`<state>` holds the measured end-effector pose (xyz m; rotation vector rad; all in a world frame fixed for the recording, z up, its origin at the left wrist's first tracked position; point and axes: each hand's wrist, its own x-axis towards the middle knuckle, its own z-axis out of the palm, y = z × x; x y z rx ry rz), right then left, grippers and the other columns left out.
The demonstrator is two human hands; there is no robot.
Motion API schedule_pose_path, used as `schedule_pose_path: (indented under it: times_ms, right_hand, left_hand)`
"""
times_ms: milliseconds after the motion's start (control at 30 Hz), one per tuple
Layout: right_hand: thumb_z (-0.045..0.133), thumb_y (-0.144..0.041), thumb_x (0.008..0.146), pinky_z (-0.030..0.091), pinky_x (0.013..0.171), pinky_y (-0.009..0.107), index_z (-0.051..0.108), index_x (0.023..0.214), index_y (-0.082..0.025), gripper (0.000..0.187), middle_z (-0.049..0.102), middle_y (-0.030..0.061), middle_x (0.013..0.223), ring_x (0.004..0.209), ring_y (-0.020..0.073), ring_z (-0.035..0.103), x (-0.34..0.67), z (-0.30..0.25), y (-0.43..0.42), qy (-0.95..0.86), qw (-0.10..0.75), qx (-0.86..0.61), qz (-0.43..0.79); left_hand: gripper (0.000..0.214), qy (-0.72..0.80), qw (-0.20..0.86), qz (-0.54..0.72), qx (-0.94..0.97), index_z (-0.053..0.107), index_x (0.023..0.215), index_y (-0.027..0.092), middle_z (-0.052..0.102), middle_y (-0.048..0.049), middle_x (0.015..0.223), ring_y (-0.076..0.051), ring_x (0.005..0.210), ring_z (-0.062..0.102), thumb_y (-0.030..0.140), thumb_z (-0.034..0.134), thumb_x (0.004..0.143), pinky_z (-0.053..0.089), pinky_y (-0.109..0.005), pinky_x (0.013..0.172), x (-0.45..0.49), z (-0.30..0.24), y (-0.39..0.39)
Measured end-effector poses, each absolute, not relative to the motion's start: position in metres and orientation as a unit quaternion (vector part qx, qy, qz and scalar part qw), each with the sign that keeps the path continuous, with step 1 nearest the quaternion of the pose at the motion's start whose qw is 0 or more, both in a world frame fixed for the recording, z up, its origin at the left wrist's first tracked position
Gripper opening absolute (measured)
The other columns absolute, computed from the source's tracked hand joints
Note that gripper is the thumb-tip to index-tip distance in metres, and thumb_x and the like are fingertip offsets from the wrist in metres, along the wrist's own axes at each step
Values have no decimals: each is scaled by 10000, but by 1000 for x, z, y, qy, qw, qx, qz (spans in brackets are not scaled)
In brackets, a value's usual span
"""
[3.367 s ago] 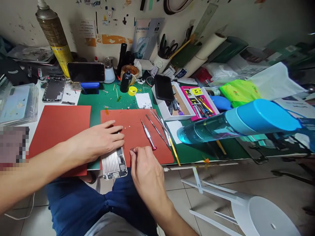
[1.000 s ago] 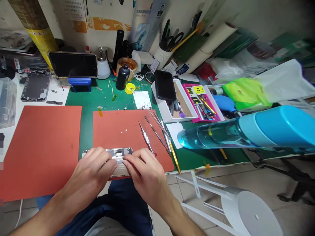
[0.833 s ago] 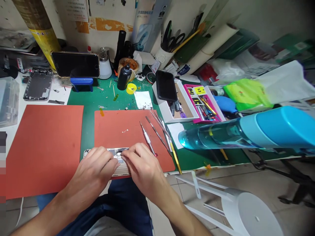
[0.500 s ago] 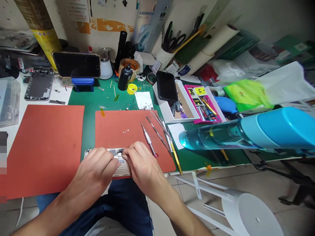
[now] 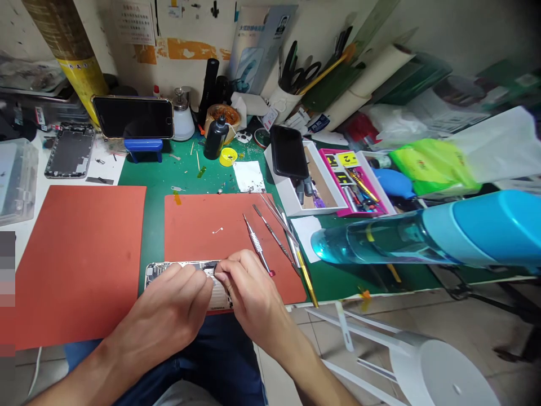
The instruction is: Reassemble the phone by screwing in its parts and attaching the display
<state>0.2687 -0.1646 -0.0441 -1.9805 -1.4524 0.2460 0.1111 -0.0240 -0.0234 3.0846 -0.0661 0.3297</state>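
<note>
Left hand (image 5: 167, 299) and right hand (image 5: 249, 287): fingers curled down on an open smartphone (image 5: 158, 272), any grip hidden beneath them; pink tray (image 5: 359, 210) packed with tools, too small to name.

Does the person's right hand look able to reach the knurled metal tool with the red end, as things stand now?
Probably yes. The right hand lies just beside the knurled metal tool, and nothing stands between them on the orange mat. The hand would only need to leave the opened phone first.
</note>
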Motion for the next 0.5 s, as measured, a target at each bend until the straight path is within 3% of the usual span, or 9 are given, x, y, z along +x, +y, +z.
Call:
schedule_pose_path:
  times_ms: [233,500]
  right_hand:
    - [480,-92,1109,450,775,330,643,1022,-193,211,597,54,969,900,203,570,270,-46,-165,-548,340,-759,91]
    - [490,-111,1117,444,780,330,636,1009,-196,201,585,46,963,899,198,558,271,-47,-163,-546,350,-756,89]
  left_hand:
    - [264,-35,7,135,990,523,968,176,464,-16,832,-210,729,405,-24,364,1035,316,-400,706,116,-21,-21]
    - [220,-20,52,74,996,526,1051,175,509,-16,888,-209,749,437,-26,449,1004,333,-402,726,113,-20,-19]
